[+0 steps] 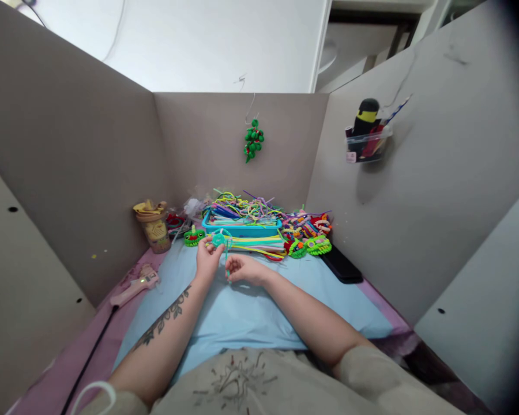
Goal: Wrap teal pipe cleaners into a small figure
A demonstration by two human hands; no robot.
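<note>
My left hand (209, 255) pinches a teal coil of pipe cleaner (218, 240) wound into a flat round, with a looser loop sticking out at its right. From the coil a teal strand hangs down to my right hand (241, 270), whose fingers are closed on its lower end. Both hands are raised above the light blue sheet (259, 314). Just behind them lies a bundle of straight pipe cleaners (259, 244) in yellow, white, pink and teal. A green pipe-cleaner piece (194, 236) rests left of my left hand.
Behind stands a blue tray (242, 231) heaped with pipe cleaners. Finished green pieces (319, 245) and a black phone (341, 265) lie right. A pink glue gun (136, 288) and a cup (153, 227) are left. Grey panels (242, 150) enclose the table; a clear box (367, 147) hangs right.
</note>
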